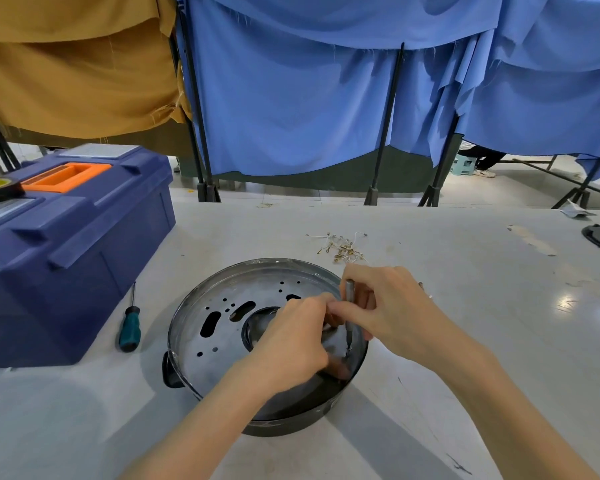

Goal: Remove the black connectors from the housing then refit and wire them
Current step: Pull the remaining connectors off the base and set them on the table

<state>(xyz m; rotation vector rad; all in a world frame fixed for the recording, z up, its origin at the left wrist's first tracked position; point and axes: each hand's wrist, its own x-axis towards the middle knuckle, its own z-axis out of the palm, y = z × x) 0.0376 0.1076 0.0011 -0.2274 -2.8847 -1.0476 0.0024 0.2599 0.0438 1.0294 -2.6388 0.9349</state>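
From the head view I judge I'm unscrewing: my right hand [385, 306] pinches a slim driver [349, 317] inside the housing [222, 327], left hand [291, 344] fingers curled beside its tip, connectors hidden; next, steady turning.

My housing [222, 327] is dark grey metal with black holes. Left of it lies a screwdriver [129, 327] with a green and black handle. Further left of the housing, the toolbox [73, 233] is navy with an orange handle.
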